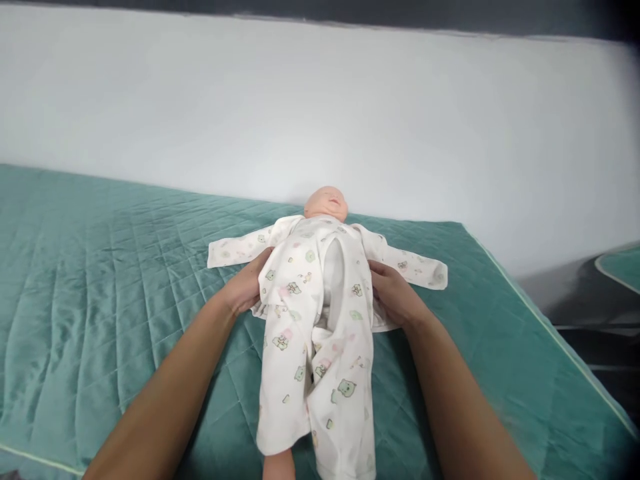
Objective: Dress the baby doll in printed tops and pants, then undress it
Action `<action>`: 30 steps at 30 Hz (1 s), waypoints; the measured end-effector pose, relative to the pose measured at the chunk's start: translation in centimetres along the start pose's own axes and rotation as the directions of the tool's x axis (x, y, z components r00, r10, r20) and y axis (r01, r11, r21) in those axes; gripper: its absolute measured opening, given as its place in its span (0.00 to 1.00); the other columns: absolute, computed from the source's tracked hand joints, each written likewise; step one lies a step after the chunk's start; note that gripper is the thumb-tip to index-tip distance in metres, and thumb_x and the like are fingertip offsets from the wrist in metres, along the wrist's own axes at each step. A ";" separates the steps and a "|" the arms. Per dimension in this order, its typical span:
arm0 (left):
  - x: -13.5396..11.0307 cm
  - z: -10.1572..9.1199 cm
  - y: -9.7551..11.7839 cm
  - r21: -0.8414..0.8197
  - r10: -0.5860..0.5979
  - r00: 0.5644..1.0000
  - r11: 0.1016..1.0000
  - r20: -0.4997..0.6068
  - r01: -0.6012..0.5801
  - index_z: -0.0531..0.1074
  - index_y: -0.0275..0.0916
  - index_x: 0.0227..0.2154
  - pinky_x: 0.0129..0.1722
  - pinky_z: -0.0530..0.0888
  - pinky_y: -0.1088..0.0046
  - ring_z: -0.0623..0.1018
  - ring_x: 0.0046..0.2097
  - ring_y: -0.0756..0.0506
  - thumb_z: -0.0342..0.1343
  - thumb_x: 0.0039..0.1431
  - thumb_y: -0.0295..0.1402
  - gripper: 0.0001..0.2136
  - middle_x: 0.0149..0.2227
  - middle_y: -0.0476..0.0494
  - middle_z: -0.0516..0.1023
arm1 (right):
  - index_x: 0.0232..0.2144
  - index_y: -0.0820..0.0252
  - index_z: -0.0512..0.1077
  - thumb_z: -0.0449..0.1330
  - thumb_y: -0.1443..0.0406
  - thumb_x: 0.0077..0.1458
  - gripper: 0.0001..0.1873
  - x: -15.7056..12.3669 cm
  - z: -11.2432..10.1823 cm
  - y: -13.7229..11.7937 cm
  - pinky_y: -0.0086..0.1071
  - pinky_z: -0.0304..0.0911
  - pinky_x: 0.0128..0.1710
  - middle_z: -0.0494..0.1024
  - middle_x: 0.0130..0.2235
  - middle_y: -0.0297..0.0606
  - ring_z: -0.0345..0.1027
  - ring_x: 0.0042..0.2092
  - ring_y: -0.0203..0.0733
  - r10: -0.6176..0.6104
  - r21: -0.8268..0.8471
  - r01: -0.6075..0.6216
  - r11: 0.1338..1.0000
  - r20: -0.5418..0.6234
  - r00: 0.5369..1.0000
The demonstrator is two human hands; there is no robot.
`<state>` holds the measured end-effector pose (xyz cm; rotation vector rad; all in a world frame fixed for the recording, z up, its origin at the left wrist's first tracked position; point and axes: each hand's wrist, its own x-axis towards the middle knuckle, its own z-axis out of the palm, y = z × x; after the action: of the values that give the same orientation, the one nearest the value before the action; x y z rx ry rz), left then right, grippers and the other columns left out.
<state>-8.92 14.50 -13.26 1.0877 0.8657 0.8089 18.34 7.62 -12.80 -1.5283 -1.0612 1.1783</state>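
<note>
A baby doll (327, 202) lies face up on a green quilted bed cover, its head near the wall. It wears a white printed long-sleeved top (245, 248) and white printed baby trousers (345, 380) with an opening at the crotch. My left hand (250, 283) grips the trousers at the left side of the waist, and my right hand (393, 292) grips them at the right side. Fingertips of both hands are partly hidden by the cloth. One bare doll leg (279, 465) sticks out of the left trouser leg; the right trouser leg's end covers the other foot.
The green quilted cover (125, 300) spreads under the doll, with its piped edge running down the right. A white wall (320, 100) rises directly behind the doll's head. Another green-covered surface (623, 267) shows at the far right, beyond a dark gap.
</note>
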 end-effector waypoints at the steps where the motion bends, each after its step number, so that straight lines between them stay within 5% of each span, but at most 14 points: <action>1: -0.1 -0.1 -0.1 -0.006 0.005 1.000 1.000 -0.013 -0.005 0.76 0.42 0.49 0.57 0.73 0.62 0.76 0.57 0.37 0.70 0.45 0.36 0.25 0.51 0.43 0.81 | 0.28 0.57 0.74 0.70 0.51 0.44 0.17 0.1 0.1 0.1 0.34 0.62 0.30 0.72 0.23 0.33 0.66 0.30 0.42 -0.006 0.006 0.006 1.000 0.002 1.000; 7: -0.5 0.0 -0.8 -0.050 0.047 0.998 0.998 -0.031 -0.049 0.76 0.41 0.51 0.57 0.74 0.59 0.78 0.56 0.36 0.71 0.43 0.34 0.28 0.55 0.40 0.79 | 0.28 0.56 0.68 0.69 0.53 0.43 0.18 0.2 0.7 0.5 0.30 0.57 0.29 0.71 0.26 0.30 0.61 0.28 0.36 -0.034 0.034 0.036 0.999 -0.041 0.999; 13: -0.9 0.3 -0.9 -0.001 0.045 0.999 0.999 0.003 -0.045 0.80 0.39 0.46 0.53 0.77 0.59 0.80 0.53 0.33 0.73 0.38 0.32 0.27 0.45 0.39 0.84 | 0.23 0.57 0.65 0.62 0.55 0.46 0.14 -0.2 0.7 0.0 0.30 0.50 0.28 0.62 0.22 0.26 0.52 0.26 0.32 -0.112 -0.076 0.111 0.991 -0.002 0.994; 20: -0.8 -0.1 -0.8 0.073 -0.001 0.996 0.997 0.084 -0.005 0.81 0.39 0.44 0.51 0.77 0.57 0.81 0.51 0.33 0.72 0.39 0.32 0.24 0.42 0.40 0.85 | 0.23 0.57 0.62 0.58 0.60 0.46 0.09 0.4 0.4 0.8 0.30 0.47 0.27 0.63 0.22 0.26 0.52 0.26 0.33 -0.123 -0.140 0.117 0.983 -0.033 0.992; 30: -0.6 0.7 -0.2 0.202 0.094 0.986 0.972 0.138 -0.121 0.80 0.37 0.43 0.55 0.74 0.57 0.78 0.55 0.30 0.71 0.40 0.35 0.23 0.44 0.40 0.85 | 0.29 0.55 0.65 0.57 0.63 0.46 0.05 1.2 0.4 1.4 0.31 0.54 0.30 0.68 0.26 0.27 0.59 0.29 0.36 -0.166 -0.221 0.145 0.964 -0.077 0.983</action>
<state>-8.55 13.62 -13.17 1.3681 0.8015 0.7394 18.29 8.51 -14.50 -1.6156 -1.2517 0.8972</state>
